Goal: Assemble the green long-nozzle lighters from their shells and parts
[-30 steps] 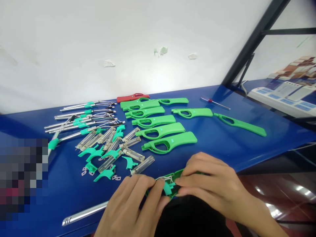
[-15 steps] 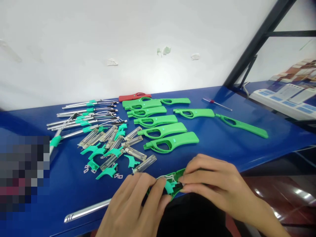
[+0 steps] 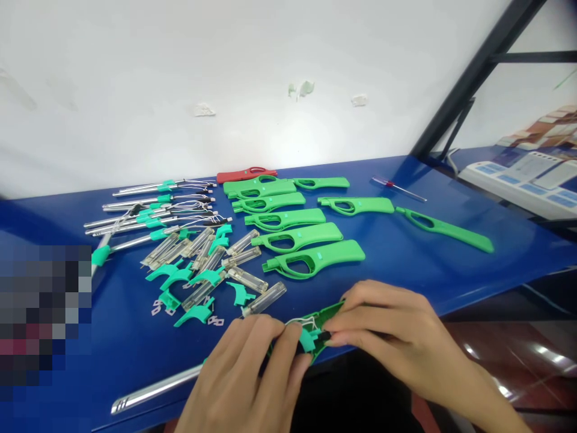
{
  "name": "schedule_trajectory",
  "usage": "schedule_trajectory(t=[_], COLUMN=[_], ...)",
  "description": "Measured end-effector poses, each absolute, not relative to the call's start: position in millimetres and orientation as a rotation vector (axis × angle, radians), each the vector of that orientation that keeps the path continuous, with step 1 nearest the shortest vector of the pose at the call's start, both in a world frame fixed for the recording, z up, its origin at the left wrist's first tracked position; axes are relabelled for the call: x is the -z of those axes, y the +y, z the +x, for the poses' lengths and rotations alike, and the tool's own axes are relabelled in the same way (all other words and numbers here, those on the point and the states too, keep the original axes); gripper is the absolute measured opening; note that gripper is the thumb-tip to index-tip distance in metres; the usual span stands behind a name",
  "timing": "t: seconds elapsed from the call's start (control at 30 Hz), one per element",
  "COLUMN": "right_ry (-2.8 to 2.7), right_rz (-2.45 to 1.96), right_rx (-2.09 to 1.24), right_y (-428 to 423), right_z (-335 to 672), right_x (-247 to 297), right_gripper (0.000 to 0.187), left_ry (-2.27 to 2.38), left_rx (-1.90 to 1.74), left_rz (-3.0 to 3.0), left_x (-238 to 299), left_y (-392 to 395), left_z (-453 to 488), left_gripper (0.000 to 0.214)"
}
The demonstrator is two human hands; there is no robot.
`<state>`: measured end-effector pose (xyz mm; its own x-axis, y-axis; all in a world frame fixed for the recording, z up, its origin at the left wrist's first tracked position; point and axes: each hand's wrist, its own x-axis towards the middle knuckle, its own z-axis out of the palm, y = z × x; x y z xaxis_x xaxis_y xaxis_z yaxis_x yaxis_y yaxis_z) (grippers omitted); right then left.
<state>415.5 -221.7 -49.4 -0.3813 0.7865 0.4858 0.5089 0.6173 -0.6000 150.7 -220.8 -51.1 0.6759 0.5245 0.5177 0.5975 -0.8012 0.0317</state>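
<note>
Between my hands at the table's front edge lies a green lighter handle shell, its inner side up. My left hand is closed round the shell's left part, and a metal lighter tube sticks out to the left from under it. A teal trigger and white wires sit inside the shell. My right hand pinches a small black piece beside the trigger. The fingers hide most of the shell.
Green handle shells lie in a column, with a red one behind. Left are metal tubes with wires, clear fuel tanks and loose teal triggers. A screwdriver lies back right. A pixelated area covers the lower left.
My right fingers have shifted slightly left with the black piece, closer to the trigger. The tube's outer end has dipped a little lower. My left hand keeps its grip.
</note>
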Motion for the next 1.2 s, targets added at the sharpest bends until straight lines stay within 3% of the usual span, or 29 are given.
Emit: schedule_trajectory(t=[0.5, 1.2], right_ry=[-2.076, -2.006], right_rz=[-0.955, -0.893], right_rx=[-0.288, -0.45], right_y=[-222, -218], right_z=[416, 411], right_x=[55, 47], right_gripper=[0.014, 0.018], left_ry=[-0.915, -0.921], left_rx=[0.755, 0.848], left_rz=[-2.86, -2.833], left_x=[46, 56], left_y=[-215, -221], left_z=[149, 148], left_gripper=[0.026, 0.018])
